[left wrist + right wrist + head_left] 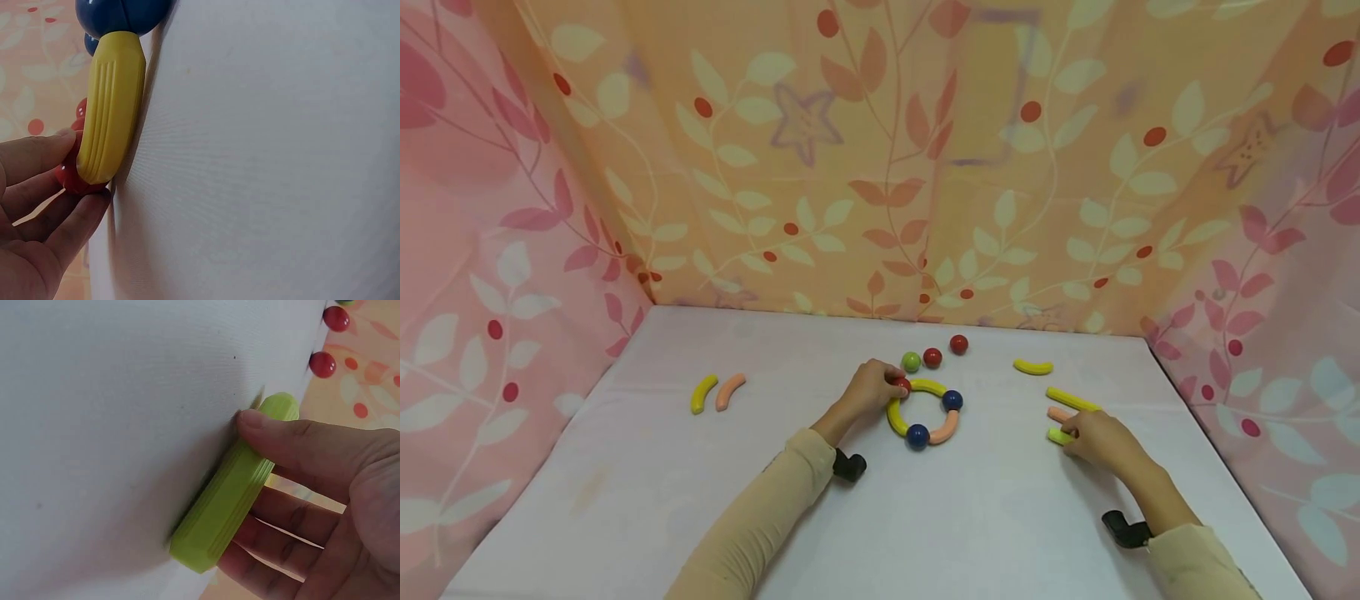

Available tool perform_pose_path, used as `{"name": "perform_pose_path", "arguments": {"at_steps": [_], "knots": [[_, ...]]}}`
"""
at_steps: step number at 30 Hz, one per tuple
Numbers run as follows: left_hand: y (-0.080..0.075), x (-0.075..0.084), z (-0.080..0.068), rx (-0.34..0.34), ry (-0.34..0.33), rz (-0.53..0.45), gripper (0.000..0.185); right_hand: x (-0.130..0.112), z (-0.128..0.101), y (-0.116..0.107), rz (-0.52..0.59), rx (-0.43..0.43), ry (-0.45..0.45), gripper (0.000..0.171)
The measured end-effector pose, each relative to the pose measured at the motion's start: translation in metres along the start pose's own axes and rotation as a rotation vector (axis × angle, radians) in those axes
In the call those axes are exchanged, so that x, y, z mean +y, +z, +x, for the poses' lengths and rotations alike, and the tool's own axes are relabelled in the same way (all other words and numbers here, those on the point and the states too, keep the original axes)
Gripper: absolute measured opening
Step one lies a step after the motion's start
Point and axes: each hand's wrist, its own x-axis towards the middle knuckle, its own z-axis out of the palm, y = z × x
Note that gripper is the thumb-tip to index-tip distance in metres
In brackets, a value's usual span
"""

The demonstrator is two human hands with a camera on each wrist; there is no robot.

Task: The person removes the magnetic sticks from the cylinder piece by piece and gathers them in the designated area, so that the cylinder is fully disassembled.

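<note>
Head view shows a white table [625, 500] with glossy balls and ribbed, rounded sticks. At its middle lies a ring [925, 412] of curved pieces: two yellow, one pink, joined by two blue balls and one red ball [902, 384]. The left hand [868, 387] pinches that red ball between curled fingers [37, 156]. Three loose balls sit just behind, one green and two red. The right hand [1093, 437], well to the right, grips a straight lime stick [234, 487], thumb on top, fingers curled under.

Bare table [985, 517] between hands — balls [932, 357] behind
</note>
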Motion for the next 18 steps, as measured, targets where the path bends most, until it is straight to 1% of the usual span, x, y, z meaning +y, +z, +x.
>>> {"name": "perform_pose_path", "arguments": {"at_steps": [1, 5, 6, 11, 14, 18], "knots": [[0.000, 0.000, 0.000, 0.002, 0.009, 0.004, 0.031, 0.000, 0.000, 0.000, 0.002, -0.007, 0.013, 0.009], [0.001, -0.002, 0.001, 0.007, 0.036, 0.019, 0.031, 0.000, 0.002, -0.001, 0.019, -0.036, 0.065, 0.030], [0.001, -0.002, 0.001, 0.009, 0.041, 0.021, 0.031, 0.000, 0.002, -0.001, 0.025, -0.043, 0.077, 0.032], [0.001, -0.003, 0.001, 0.003, 0.036, 0.009, 0.030, 0.000, 0.001, -0.001, 0.055, -0.059, 0.085, 0.036], [0.001, -0.003, 0.001, 0.001, 0.040, 0.008, 0.029, 0.000, -0.001, -0.005, 0.068, -0.048, 0.060, 0.037], [0.000, -0.003, 0.000, 0.003, 0.039, 0.011, 0.029, -0.004, 0.001, -0.015, 0.087, -0.021, 0.025, 0.035]]}}
